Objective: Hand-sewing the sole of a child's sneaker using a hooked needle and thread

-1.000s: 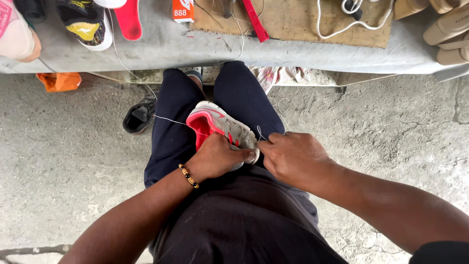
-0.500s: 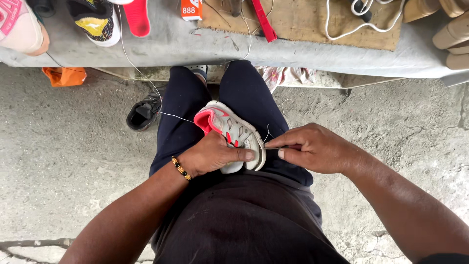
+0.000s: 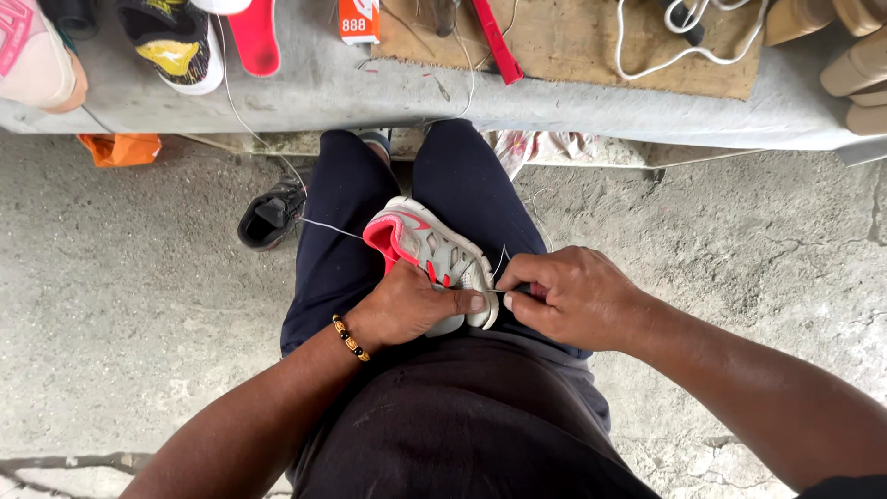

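Observation:
A small grey sneaker (image 3: 427, 242) with a bright pink collar and pink accents lies on my lap, toe toward me. My left hand (image 3: 414, 307), with a beaded bracelet at the wrist, grips the sneaker's toe end, thumb pressed along its side. My right hand (image 3: 565, 298) is closed beside the toe, pinching a thin needle-like tool against the sole edge. A white thread (image 3: 325, 227) runs from the sneaker up to the left toward the bench.
A grey workbench (image 3: 323, 92) crosses the top, bearing a wooden board (image 3: 591, 55), a red insole (image 3: 254, 37), a black-and-yellow shoe (image 3: 176, 46), a white cord (image 3: 647, 46). A black shoe (image 3: 273, 214) and orange scrap (image 3: 120, 148) lie on the concrete floor.
The right hand has drawn in closer to the sneaker's toe beside the left thumb. The left hand has kept its grip throughout.

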